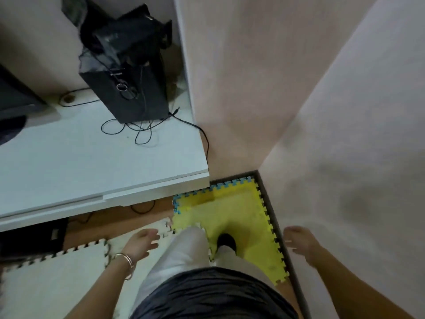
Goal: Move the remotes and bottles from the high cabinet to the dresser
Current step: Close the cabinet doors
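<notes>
- Head view: the left hand (143, 241) hangs loose with fingers spread, holding nothing, over a cream foam puzzle mat (57, 272).
- The right hand (299, 244) is also slack and empty, beside a pale pinkish panel (345, 157).
- The white flat-topped dresser (92, 162) lies ahead-left, bearing a black box speaker (133, 93) whose markings are too blurred to read.

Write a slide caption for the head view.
Left hand and right hand empty over foam mats, beside a white dresser bearing a black speaker.
</notes>
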Demonstrator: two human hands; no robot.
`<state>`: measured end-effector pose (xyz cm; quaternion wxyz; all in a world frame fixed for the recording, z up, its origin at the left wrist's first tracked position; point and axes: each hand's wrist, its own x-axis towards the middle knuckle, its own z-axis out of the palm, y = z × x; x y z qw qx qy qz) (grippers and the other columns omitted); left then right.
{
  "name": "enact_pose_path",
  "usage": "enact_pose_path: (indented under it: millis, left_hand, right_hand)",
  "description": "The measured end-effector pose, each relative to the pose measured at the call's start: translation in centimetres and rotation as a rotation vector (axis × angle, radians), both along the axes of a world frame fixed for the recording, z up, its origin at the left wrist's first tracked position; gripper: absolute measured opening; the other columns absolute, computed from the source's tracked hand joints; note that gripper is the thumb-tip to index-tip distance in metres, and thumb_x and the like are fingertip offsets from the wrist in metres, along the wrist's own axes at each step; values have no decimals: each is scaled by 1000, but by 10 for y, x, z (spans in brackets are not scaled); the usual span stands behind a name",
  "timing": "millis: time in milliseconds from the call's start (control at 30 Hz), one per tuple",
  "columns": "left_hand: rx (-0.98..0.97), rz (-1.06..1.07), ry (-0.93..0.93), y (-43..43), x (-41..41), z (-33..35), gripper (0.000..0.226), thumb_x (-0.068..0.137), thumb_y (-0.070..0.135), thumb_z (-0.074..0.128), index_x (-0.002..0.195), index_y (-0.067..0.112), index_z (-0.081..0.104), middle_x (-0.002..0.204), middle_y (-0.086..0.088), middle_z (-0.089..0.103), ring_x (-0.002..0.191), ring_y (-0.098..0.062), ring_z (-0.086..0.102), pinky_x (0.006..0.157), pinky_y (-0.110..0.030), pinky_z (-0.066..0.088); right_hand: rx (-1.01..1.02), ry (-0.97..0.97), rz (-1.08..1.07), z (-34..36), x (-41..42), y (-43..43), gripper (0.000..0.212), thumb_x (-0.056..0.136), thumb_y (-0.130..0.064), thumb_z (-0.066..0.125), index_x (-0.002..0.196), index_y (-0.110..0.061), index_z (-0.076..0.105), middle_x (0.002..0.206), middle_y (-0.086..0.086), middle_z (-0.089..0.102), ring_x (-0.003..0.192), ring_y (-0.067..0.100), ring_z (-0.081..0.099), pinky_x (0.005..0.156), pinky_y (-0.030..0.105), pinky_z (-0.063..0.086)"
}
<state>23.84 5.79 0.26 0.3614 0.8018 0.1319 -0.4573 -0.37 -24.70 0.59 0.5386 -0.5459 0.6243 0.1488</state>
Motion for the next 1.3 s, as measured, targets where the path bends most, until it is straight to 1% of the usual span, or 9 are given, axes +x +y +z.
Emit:
enact_pose_path:
  millis: [133, 200, 333, 500, 600, 833, 900, 1100, 1300]
  left_hand:
    - [-5, 121, 7, -1, -5, 1, 26, 95, 21, 42, 113, 9, 57, 113, -9, 60, 98, -25, 57, 85, -30, 36]
    - [-2, 148, 22, -2, -1, -2, 29, 95, 21, 41, 116, 8, 56, 112, -9, 59, 98, -26, 56, 85, -30, 36]
    - [3, 176, 29, -8, 13, -4, 31, 95, 18, 41, 120, 6, 55, 116, -11, 60, 96, -25, 57, 72, -28, 39]
    - [-13, 141, 13, -24, 36, -5, 30, 94, 13, 42, 119, 4, 55, 100, -8, 61, 77, -16, 56, 59, -22, 34]
    - [-25, 137, -3, -23, 46, -4, 30, 93, 10, 44, 120, 1, 54, 103, -10, 59, 82, -20, 56, 59, -22, 35]
    - [39, 377, 70, -18, 33, -12, 30, 94, 12, 44, 118, -3, 56, 101, -15, 57, 71, -22, 53, 56, -25, 26]
    - [52, 447, 107, -27, 24, -14, 32, 94, 13, 44, 120, -3, 55, 103, -14, 57, 81, -27, 54, 57, -26, 27]
    - [31, 652, 87, -79, -11, -6, 31, 94, 15, 44, 119, 3, 57, 109, -13, 61, 90, -25, 55, 60, -24, 30]
    - [-52, 652, -317, -128, 4, 61, 26, 92, 13, 50, 115, 6, 60, 110, -10, 64, 92, -22, 60, 66, -22, 43]
  right_hand:
    - [-6, -173, 35, 6, 54, -26, 11, 93, -6, 50, 102, -11, 53, 87, 6, 57, 70, 14, 53, 71, 32, 46]
    - [23, -195, 32, 6, 72, -31, 12, 94, -5, 49, 105, -8, 52, 87, 11, 55, 65, 16, 50, 62, 25, 44]
    - [81, -68, 75, -3, 86, -23, 6, 92, -7, 51, 94, -9, 56, 79, 8, 54, 59, 19, 48, 51, 26, 30]
    - [126, 69, 130, -11, 87, -18, 6, 90, -10, 55, 84, -8, 56, 78, 12, 55, 56, 19, 50, 54, 23, 35]
    - [138, 77, 194, -12, 94, -21, 15, 88, -3, 51, 74, -7, 51, 67, 10, 45, 46, 16, 42, 45, 16, 29]
    - [107, 128, 368, -3, 135, -48, 10, 85, -4, 51, 76, -7, 51, 82, 14, 47, 58, 21, 42, 53, 23, 26]
    - [106, 129, 430, -5, 147, -66, 12, 87, -1, 48, 76, -7, 50, 83, 13, 46, 56, 20, 40, 51, 22, 24]
    - [85, 114, 743, 10, 198, -132, 26, 95, -6, 42, 103, 13, 56, 82, 10, 43, 62, 20, 41, 48, 23, 28]
    - [36, -273, 1035, 74, 287, -136, 12, 93, -23, 53, 105, -23, 55, 101, 0, 59, 86, 13, 58, 67, 20, 43]
